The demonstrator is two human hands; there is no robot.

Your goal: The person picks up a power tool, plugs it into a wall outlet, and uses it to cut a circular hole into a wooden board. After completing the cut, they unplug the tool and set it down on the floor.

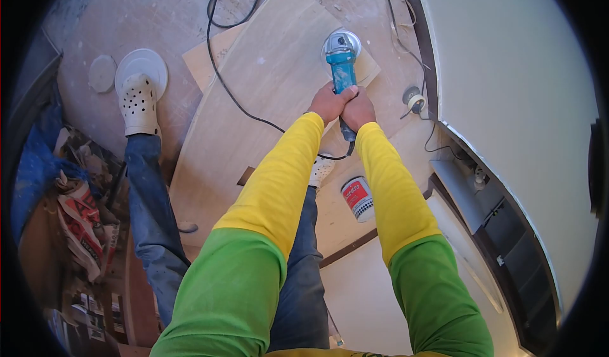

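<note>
A blue angle grinder [343,71] is gripped by both my hands, its round disc at the far end of a pale wooden board [254,81]. My left hand [328,102] is wrapped round the body from the left. Close against it, my right hand [359,109] closes round the handle from the right. From the back of the handle a black cord [254,117] runs out and loops left across the board. The board lies on the floor, with a small rectangular cutout [245,176] near its lower part.
A red-and-white can [358,198] stands by my right forearm. White clogs [139,106] are on my feet, the left one over a white round lid [158,65]. Torn bags [82,224] pile up at left. A long cabinet [507,59] curves along the right, cables beside it.
</note>
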